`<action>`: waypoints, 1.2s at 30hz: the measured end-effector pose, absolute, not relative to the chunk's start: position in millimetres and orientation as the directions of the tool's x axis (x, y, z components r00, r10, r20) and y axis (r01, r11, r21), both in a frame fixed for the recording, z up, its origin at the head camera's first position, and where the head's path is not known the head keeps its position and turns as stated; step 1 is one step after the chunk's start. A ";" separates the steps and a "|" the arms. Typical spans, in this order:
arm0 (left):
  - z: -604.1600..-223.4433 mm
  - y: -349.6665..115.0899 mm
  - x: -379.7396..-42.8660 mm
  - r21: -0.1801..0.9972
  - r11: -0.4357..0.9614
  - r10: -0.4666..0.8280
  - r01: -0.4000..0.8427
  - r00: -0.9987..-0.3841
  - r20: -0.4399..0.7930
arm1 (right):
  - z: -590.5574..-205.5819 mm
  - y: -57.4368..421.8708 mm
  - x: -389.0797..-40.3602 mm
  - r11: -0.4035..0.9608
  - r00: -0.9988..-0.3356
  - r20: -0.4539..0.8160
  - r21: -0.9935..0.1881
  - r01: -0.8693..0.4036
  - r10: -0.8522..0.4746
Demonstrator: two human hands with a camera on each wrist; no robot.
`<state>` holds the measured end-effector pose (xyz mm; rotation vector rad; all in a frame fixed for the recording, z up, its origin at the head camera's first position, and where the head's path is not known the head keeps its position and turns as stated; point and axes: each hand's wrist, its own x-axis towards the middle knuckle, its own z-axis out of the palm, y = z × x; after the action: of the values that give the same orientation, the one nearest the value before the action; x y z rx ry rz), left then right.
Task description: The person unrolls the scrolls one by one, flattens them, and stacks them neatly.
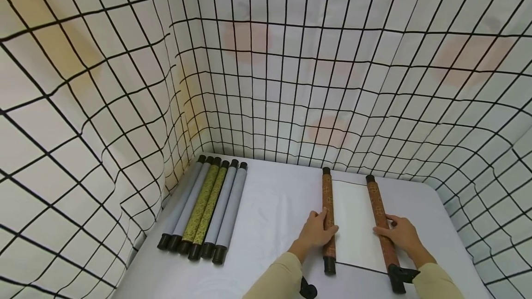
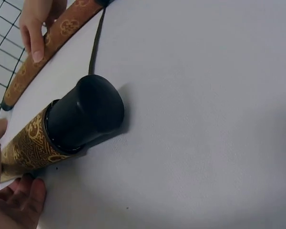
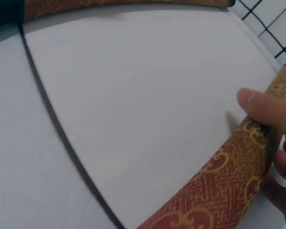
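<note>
A scroll with brown-and-gold patterned rolls and black end caps lies partly unrolled on the white table. Its blank white sheet (image 1: 358, 225), edged with a dark line, stretches between the left roll (image 1: 328, 193) and the right roll (image 1: 377, 202). My left hand (image 1: 314, 230) grips the left roll, thumb on top and fingers at its outer side. On the right roll, my right hand (image 1: 402, 236) holds on with its thumb over the top. The left wrist view shows the left roll's black end cap (image 2: 88, 112) close up; the right wrist view shows the right roll's gold pattern.
Several rolled scrolls, grey ones (image 1: 230, 211) and yellow-green ones (image 1: 202, 200), lie side by side at the table's left. Black grid netting (image 1: 287, 77) over white walls rises behind and at both sides. The white table (image 1: 270, 225) extends between the two groups.
</note>
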<state>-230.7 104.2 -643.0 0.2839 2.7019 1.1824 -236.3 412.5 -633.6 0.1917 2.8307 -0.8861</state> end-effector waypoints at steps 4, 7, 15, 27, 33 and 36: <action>-636.1 105.9 -226.1 0.713 0.695 0.233 0.092 -0.967 -0.102 | -634.8 421.4 -238.5 0.807 -0.972 -0.228 -0.562 0.180 0.059; -634.4 103.8 -223.8 0.719 0.691 0.212 0.076 -0.972 -0.102 | -636.5 423.7 -238.8 0.808 -0.966 -0.255 -0.561 0.179 0.038; -635.3 95.6 -225.5 0.781 0.621 0.210 0.063 -0.974 -0.089 | -629.9 416.4 -235.2 0.771 -0.954 -0.299 -0.600 0.216 0.034; -639.7 91.6 -225.6 0.785 0.615 0.218 0.073 -0.972 -0.081 | -633.3 421.3 -232.3 0.755 -0.956 -0.293 -0.622 0.207 0.022; -641.6 89.8 -224.6 0.802 0.588 0.228 0.102 -0.973 -0.044 | -635.8 424.1 -227.5 0.713 -0.971 -0.235 -0.675 0.189 0.035; -642.6 88.6 -223.9 0.806 0.579 0.236 0.123 -0.972 -0.021 | -636.9 425.1 -227.5 0.710 -0.970 -0.238 -0.676 0.196 0.041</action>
<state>-223.9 88.6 -642.6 0.3058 2.6772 1.3527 -227.5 425.1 -636.9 0.1905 2.7112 -1.1072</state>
